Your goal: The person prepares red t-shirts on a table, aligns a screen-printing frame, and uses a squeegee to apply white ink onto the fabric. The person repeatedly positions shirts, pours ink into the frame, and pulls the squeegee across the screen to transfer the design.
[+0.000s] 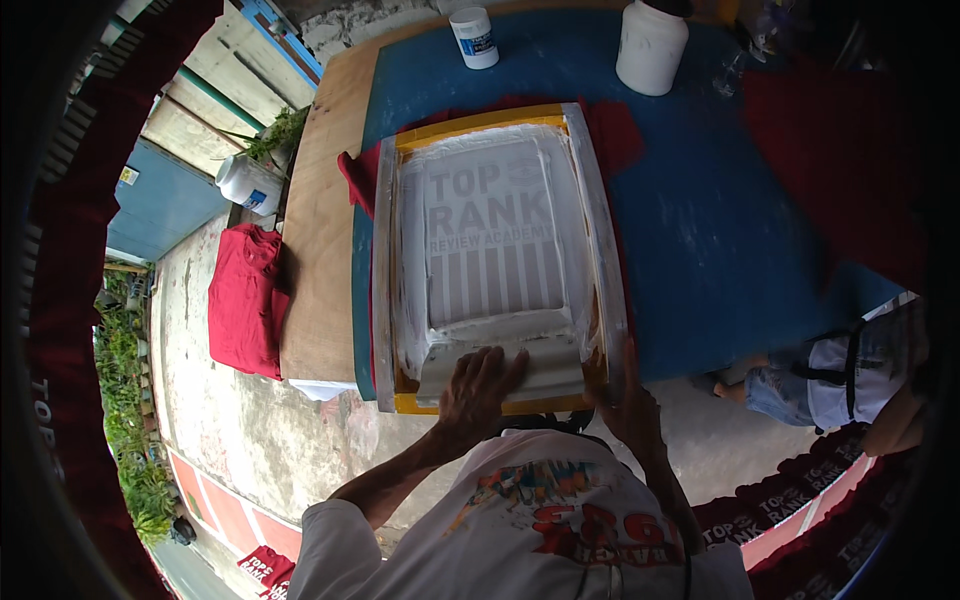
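1. As a person in a printed white shirt (520, 530) works at a blue-topped table (710, 250), a screen-printing frame (603, 230) lies flat before them on dark red cloth (615, 130); its pale mesh (470, 150) carries grey block capitals in three lines, a small emblem beside the uppermost, and a band of upright stripes below.

2. The left hand (482, 385) grips a wide grey squeegee (555, 365) at the near end of the mesh, its bent fingers over the blade's face; the blade's underside is out of sight.

3. The right hand (622, 390) touches the frame's near right corner, thumb and fingers apart at the rail; how tightly it is closed cannot be told.

4. White, paste-like smears border the design; the frame's far and near bars show yellow, while its long side rails look greyish.

5. Beyond the frame stands a white tub (473, 38) with a blue label, its small print too fine to make out; to its right is a larger white jar (651, 50) with a dark lid; another white container with a blue label (248, 185) sits off the table's left side.

6. Red lettering marks the shirt; white lettering marks dark red garments (780, 500) at lower right; folded red cloth (245, 300) lies at the table's left edge.
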`<state>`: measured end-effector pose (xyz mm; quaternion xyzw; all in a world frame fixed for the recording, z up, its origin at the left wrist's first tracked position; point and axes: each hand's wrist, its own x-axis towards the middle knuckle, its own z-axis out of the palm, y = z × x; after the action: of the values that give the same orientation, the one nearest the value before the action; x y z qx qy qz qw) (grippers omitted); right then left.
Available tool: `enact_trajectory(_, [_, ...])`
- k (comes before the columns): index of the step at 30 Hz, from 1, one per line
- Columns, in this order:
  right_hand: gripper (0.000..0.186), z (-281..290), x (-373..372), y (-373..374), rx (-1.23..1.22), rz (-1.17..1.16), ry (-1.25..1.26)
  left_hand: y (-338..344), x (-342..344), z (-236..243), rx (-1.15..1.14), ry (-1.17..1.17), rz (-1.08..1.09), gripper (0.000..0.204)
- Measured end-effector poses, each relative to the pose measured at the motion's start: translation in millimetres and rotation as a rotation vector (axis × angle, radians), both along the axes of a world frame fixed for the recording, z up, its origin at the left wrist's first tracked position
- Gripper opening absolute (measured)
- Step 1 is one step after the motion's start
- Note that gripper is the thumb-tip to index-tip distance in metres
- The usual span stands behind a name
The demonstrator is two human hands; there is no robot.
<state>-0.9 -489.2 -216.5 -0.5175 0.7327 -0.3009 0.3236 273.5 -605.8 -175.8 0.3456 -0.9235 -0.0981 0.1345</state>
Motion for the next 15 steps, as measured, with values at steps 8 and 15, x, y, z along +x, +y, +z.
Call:
enact_trajectory(8, [0.117,10,1,-3,0.119,-0.012,0.054,-163,-24,-18,-0.141,-0.014,0.038,0.058])
enact_trajectory(15, [0.119,6,3,-2,0.046,-0.042,0.067,-333,-58,-14,-0.246,-0.013,0.013,0.051])
